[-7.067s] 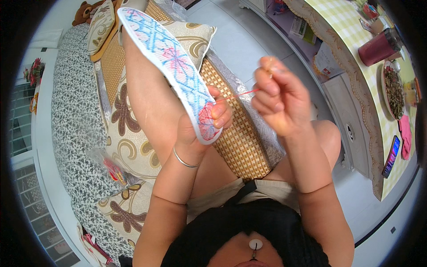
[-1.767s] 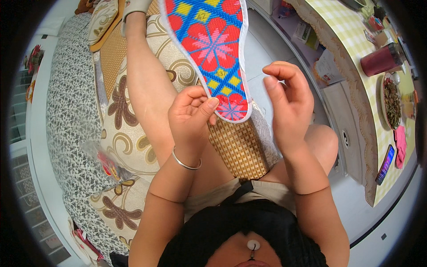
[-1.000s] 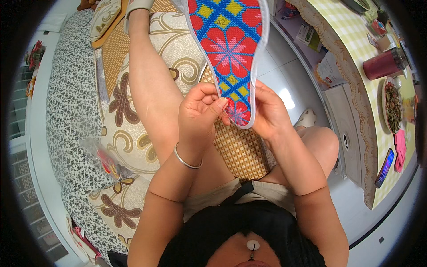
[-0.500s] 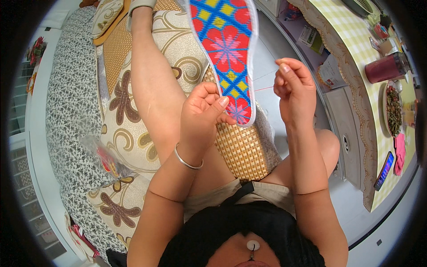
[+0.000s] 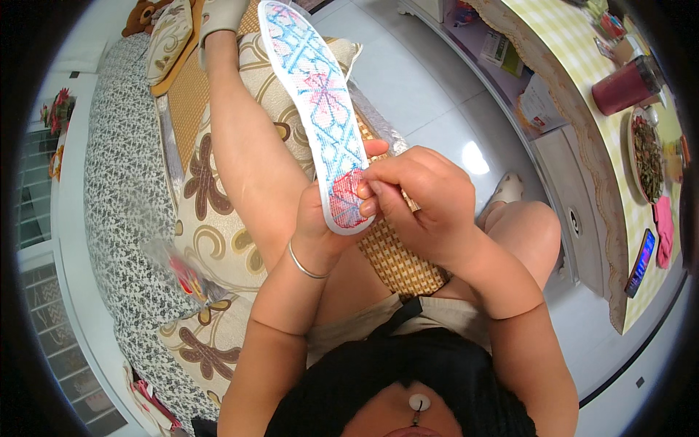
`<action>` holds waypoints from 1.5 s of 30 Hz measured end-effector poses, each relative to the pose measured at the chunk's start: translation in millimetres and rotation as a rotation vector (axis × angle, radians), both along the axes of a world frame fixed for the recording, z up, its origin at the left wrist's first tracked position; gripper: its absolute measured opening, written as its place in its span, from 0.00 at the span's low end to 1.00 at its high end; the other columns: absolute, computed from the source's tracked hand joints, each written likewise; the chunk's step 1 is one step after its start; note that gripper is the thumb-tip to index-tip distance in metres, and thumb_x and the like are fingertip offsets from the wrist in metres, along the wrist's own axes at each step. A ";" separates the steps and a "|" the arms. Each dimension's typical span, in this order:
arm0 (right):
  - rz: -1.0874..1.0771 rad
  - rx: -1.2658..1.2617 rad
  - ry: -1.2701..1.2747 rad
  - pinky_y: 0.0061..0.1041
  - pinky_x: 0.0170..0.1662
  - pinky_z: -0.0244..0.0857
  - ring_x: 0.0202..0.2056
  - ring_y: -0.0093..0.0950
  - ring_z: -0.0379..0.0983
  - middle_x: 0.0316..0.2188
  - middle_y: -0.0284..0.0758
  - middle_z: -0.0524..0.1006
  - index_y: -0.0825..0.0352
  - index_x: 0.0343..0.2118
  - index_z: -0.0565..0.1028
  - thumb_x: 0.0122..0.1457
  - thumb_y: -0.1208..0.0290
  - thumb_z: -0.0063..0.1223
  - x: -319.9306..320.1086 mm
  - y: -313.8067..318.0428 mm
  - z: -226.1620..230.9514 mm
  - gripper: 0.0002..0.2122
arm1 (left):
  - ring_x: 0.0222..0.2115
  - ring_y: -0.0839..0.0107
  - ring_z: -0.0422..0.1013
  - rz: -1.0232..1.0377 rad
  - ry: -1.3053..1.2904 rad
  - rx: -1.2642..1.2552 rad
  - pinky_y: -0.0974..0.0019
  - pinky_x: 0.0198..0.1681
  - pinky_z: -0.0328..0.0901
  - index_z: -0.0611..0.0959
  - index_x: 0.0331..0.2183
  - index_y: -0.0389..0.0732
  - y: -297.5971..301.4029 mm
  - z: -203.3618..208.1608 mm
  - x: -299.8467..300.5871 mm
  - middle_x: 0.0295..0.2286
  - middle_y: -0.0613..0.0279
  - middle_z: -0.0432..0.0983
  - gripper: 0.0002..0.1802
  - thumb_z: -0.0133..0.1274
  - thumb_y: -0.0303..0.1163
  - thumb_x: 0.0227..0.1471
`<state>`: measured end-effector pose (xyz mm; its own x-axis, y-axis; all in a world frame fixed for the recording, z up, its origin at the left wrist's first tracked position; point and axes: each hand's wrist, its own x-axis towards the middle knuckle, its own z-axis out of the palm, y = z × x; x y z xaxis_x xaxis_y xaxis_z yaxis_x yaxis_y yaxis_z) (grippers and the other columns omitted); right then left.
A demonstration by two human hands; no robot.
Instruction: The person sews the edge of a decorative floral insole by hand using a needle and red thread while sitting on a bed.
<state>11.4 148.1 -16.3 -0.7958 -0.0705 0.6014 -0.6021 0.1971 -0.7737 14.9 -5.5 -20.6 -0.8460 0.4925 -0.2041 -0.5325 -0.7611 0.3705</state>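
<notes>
An embroidered shoe insole (image 5: 317, 91) shows its stitched back, with pale blue and pink lines on white and denser red stitches at the heel. My left hand (image 5: 318, 226) is closed around the heel end from behind, its fingertips coming round the right edge. My right hand (image 5: 429, 200) pinches against the red stitches at that edge, thumb and forefinger together. Whatever lies in the pinch is too small or hidden to make out. A woven tan mat (image 5: 400, 266) is beneath the hands, between my legs.
On my left is a sofa with a patterned cover (image 5: 120, 211), with a clear plastic packet (image 5: 191, 280) on it. To the right, a checked-cloth table (image 5: 582, 54) holds a dark red cup (image 5: 626, 86), a plate of food (image 5: 644, 156), a phone (image 5: 641, 264) and a pink cloth (image 5: 663, 233).
The insole has been turned from its bright patterned face to its back and tilted left. My right hand came in from the right, where a red thread stretched to the insole, and now meets the heel.
</notes>
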 end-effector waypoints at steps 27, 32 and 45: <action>0.014 -0.166 -0.070 0.28 0.26 0.65 0.22 0.34 0.71 0.20 0.36 0.73 0.66 0.27 0.74 0.46 0.81 0.54 2.5 -4.8 -2.0 0.05 | 0.21 0.65 0.66 -0.011 -0.069 0.114 0.69 0.24 0.65 0.67 0.50 0.29 -2.0 -6.3 1.3 0.24 0.56 0.69 0.28 0.42 0.40 0.53; 0.017 -0.175 -0.076 0.27 0.28 0.66 0.23 0.34 0.72 0.21 0.36 0.74 0.66 0.27 0.74 0.46 0.81 0.54 0.7 -2.6 -2.4 0.05 | 0.20 0.66 0.64 -0.057 -0.123 0.201 0.69 0.24 0.63 0.71 0.49 0.33 -0.3 -8.1 -0.1 0.23 0.57 0.67 0.27 0.37 0.44 0.56; -0.005 -0.046 0.070 0.25 0.24 0.64 0.20 0.31 0.70 0.18 0.33 0.74 0.65 0.26 0.76 0.44 0.81 0.54 0.2 -4.2 -0.2 0.06 | 0.18 0.66 0.68 0.092 -0.130 -0.190 0.69 0.22 0.64 0.66 0.49 0.26 -1.0 -2.3 4.9 0.25 0.51 0.73 0.29 0.40 0.41 0.53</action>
<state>11.6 143.9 -16.6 -0.7522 -0.0376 0.6579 -0.6540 0.1653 -0.7382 19.8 -6.5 -22.9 -0.8463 0.3566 -0.3958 -0.5164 -0.7317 0.4450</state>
